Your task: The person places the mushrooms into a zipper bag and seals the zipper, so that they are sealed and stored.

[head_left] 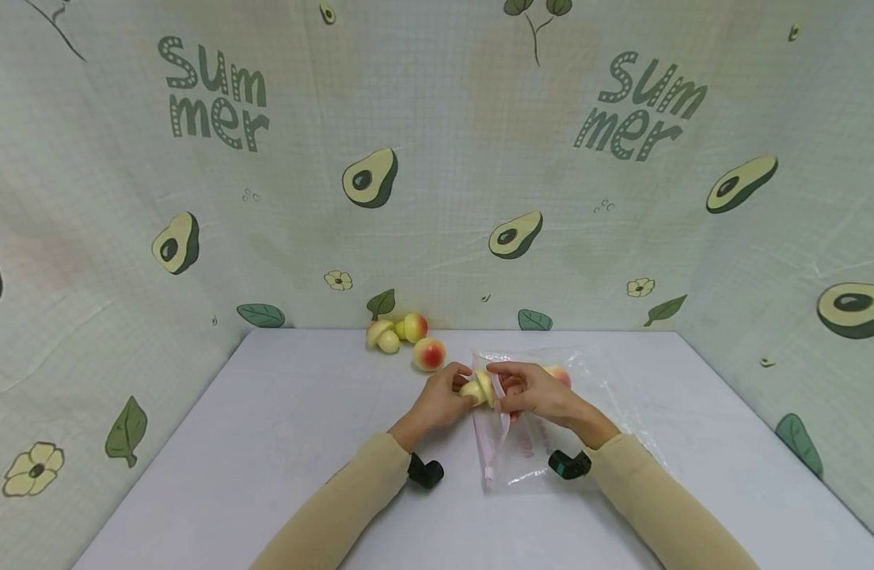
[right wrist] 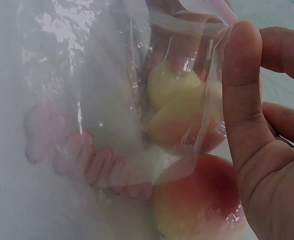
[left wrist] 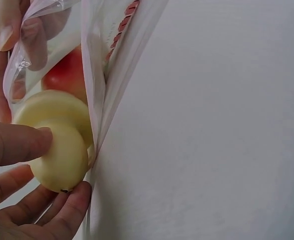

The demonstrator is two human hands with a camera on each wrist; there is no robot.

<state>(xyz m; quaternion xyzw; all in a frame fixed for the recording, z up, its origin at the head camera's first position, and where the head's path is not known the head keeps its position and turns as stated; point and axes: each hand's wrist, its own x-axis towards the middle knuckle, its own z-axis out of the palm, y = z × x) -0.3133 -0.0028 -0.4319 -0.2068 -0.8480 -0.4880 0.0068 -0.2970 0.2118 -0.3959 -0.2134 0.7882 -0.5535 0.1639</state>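
Two beige sleeves (head_left: 337, 507) angle inward before us; our left hand (head_left: 440, 398) is curled round a yellow mushroom (left wrist: 67, 157) at the mouth of a clear bag (right wrist: 102, 85), whose pink rim (head_left: 505, 425) our right hand (head_left: 540, 392) pinches.

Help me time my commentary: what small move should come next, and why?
I'd probably ease the left hand rightward, pushing the yellow mushroom deeper into the clear bag: it sits gripped at the bag's mouth, the right hand pinches the bag's edge, and a peach lies inside.
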